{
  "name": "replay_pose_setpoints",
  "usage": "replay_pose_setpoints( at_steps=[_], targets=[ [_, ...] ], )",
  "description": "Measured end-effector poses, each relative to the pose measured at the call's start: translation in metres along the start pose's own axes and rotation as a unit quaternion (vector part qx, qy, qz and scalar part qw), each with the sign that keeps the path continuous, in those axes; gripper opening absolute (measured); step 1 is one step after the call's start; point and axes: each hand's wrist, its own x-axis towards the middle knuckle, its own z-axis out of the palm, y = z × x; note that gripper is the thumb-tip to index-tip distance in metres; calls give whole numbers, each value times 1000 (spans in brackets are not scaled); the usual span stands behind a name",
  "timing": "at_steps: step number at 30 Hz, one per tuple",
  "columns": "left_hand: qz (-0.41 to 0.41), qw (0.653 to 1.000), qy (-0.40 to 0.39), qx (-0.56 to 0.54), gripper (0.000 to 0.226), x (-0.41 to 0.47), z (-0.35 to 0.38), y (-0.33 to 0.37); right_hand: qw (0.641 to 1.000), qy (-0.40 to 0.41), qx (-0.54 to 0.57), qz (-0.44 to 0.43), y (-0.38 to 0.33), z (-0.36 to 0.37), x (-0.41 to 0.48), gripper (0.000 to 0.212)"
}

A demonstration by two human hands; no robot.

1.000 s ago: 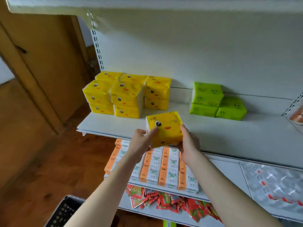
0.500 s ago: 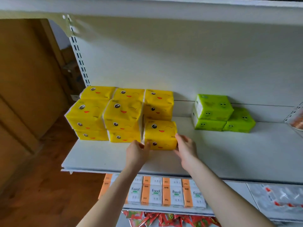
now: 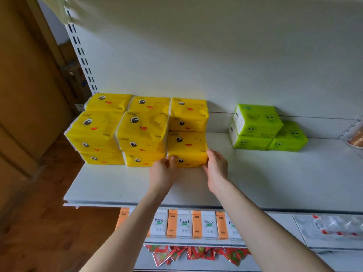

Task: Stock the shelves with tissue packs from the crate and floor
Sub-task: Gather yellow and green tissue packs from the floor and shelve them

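The person stood close to the white shelf (image 3: 265,183) with both bare arms stretched out over its front edge; between the hands sat a yellow tissue pack (image 3: 186,146) printed with a winking face, resting on the shelf board with its left side touching the yellow stack (image 3: 121,132) and another yellow pack directly behind it. The left hand (image 3: 162,172) had its fingers curled at the pack's lower left front corner, the thumb set against the front face; the right hand (image 3: 216,169) held the opposite side, its fingers laid along the pack's right edge and the thumb tucked at the lower front corner, so the pack was caught between the two hands. The stack beside it stood two packs high and ran from the front row back to the shelf's rear panel; further right, well apart from the yellow ones, three green tissue packs (image 3: 261,128) sat against the back, one of them on top of another. On the shelf below, a row of white and orange packs marked "Facial" (image 3: 184,224) stood upright side by side; under those lay a jumble of red packets (image 3: 192,252), and to the right some clear-wrapped goods (image 3: 332,226). A slotted metal upright (image 3: 82,54) ran up the left end of the shelving; past it were a brown wooden door (image 3: 25,95) and wooden floor (image 3: 49,232).
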Motion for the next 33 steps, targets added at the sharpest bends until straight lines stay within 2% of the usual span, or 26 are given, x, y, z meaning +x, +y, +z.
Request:
replay_pose_setpoints(
  at_steps=[4, 8, 13, 16, 20, 25, 28, 33],
  targets=[
    [1, 999, -40, -20, 35, -10, 7, 8, 1000, -5, -10, -6, -1, -9, -2, 23],
    [46, 994, -83, -47, 31, -33, 29, 27, 999, 6, -29, -40, 0, -38, -9, 25],
    [107, 982, -133, -80, 32, -84, 74, 46, 997, -8, 2, -79, -4, -110, -24, 20],
    [116, 977, -152, -95, 34, -125, 108, 51, 995, 21, 5, -102, 0, -168, -31, 23],
    [75, 974, -195, -93, 29, -186, 164, 46, 995, 46, -6, -89, 24, -255, -37, 25],
    [-46, 957, -275, -82, 23, -259, 243, 16, 998, 46, -13, -30, 70, -363, -36, 23],
    [-99, 951, -287, -64, 20, -290, 281, -13, 997, 72, -8, 13, 110, -413, -33, 22],
    [-127, 952, -277, -17, 23, -316, 337, -75, 991, 103, 15, 89, 185, -472, -16, 20]
  ],
)
